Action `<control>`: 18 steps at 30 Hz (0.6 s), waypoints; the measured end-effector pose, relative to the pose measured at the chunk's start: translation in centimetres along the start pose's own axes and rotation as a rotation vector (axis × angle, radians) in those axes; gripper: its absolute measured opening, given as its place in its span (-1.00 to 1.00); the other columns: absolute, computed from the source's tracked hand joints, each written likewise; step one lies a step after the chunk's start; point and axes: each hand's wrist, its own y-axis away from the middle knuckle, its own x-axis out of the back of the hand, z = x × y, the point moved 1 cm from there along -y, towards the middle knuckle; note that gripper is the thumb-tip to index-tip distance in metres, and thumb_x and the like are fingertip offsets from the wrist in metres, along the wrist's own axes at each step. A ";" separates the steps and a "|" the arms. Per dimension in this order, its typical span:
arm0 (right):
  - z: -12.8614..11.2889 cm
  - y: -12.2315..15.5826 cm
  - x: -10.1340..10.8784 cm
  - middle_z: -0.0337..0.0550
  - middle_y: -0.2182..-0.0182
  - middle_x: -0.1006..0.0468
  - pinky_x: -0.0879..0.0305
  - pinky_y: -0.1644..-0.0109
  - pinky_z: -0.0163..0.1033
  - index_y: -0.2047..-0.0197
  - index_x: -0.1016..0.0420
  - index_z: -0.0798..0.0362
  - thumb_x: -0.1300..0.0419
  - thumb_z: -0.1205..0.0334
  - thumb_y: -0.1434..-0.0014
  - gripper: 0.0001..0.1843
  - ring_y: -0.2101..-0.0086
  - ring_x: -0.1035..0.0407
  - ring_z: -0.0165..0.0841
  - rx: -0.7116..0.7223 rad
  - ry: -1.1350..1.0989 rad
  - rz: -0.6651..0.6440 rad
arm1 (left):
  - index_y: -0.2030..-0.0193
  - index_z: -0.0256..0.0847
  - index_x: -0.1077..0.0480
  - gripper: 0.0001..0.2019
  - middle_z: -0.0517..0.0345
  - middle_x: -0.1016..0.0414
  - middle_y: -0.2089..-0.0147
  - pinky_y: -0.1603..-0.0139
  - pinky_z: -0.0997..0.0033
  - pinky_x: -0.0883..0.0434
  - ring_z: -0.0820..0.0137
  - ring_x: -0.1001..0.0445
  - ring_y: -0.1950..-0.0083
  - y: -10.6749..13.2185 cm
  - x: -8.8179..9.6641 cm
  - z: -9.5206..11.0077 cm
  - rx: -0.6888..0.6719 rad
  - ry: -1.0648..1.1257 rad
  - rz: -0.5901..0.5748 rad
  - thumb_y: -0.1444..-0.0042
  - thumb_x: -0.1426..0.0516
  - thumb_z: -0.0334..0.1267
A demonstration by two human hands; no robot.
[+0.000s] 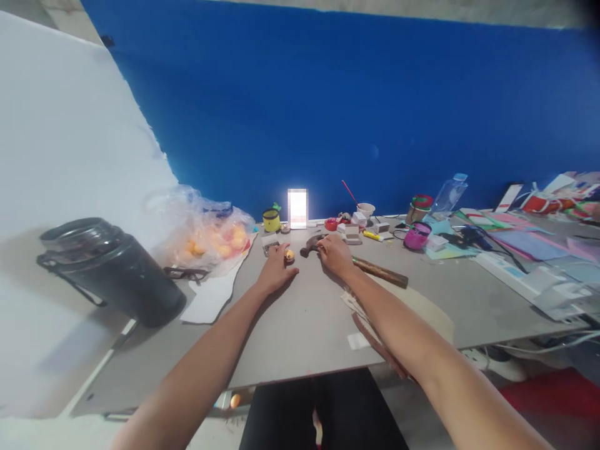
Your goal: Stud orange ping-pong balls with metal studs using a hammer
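Note:
Near the middle of the table, my left hand (275, 270) rests with its thumb stretched out away from the fingers. Close by its fingertips is a small round orange-yellow piece (290, 255) on a dark base; whether the fingers touch it I cannot tell. My right hand (335, 255) grips a claw hammer close to its dark metal head (308, 247). The wooden hammer handle (387, 275) slants out to the right beyond the wrist. Behind the left fingers lies a small grey metallic object (270, 247), partly covered.
At left stand a large black flask (115, 272) and a plastic bag of orange fruit-like items (220, 240), with glasses (185, 273) before them. A lit screen (298, 209) stands at the back. A purple cup (417, 236) and a white power strip (509, 278) are right.

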 end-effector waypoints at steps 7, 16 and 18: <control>0.1 -0.1 -0.7 0.02 0.17 -0.56 -0.26 -0.05 -0.12 0.14 -0.68 0.06 -0.15 0.35 -0.37 -0.76 0.07 -0.35 -0.16 0.025 -0.033 0.013 | -0.31 -0.29 -0.34 -0.34 -0.23 -0.42 -0.27 -0.35 0.02 -0.34 0.02 -0.43 -0.29 -0.3 0.0 0.1 0.057 -0.014 0.034 0.00 -0.26 -0.37; -0.3 0.2 -0.9 0.00 0.22 -0.57 -0.27 -0.04 -0.13 0.18 -0.64 0.07 -0.16 0.38 -0.36 -0.80 0.09 -0.37 -0.17 0.087 -0.087 0.054 | 0.12 -0.23 -0.54 -0.73 0.09 -0.57 0.28 0.24 0.31 -0.42 0.31 -0.48 0.32 -0.1 0.9 1.2 0.144 0.358 0.027 -0.13 -0.23 -0.10; -0.6 0.4 -1.0 -0.01 0.23 -0.58 -0.27 -0.04 -0.13 0.18 -0.63 0.07 -0.15 0.38 -0.36 -0.81 0.10 -0.37 -0.16 0.122 -0.112 0.064 | 0.26 -0.24 -0.55 -0.70 0.15 -0.47 0.43 0.38 0.39 -0.33 0.40 -0.38 0.44 -0.1 1.2 1.6 0.171 0.462 0.020 -0.18 -0.19 -0.02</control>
